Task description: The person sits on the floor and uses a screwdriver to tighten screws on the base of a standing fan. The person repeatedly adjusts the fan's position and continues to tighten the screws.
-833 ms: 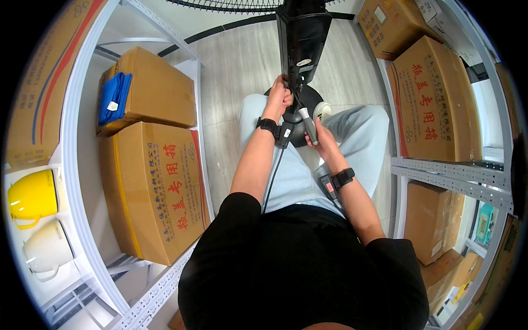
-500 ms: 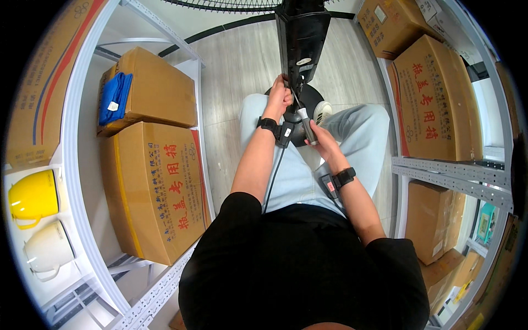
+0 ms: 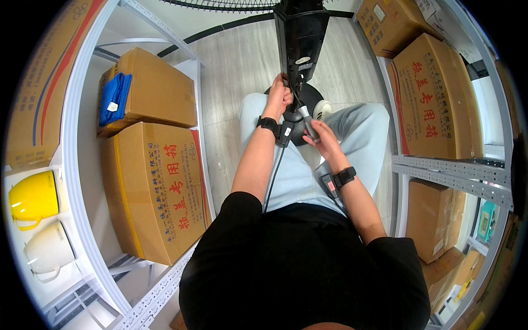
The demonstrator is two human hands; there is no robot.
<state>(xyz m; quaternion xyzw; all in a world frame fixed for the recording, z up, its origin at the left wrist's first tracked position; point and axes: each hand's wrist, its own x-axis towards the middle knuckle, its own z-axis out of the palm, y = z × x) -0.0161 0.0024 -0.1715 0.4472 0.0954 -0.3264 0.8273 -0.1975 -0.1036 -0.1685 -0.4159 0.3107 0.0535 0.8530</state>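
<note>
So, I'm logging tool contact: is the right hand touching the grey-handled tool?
Touching: the head view shows the right hand holding the grey-handled tool by its handle.

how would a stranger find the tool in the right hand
Find the tall black column at the top centre and follow it down toward its round black base. There, the right hand holds a slim screwdriver-like tool, tilted up and leftward. Grey-handled with a white end, it stands out from the black column and base.
</note>
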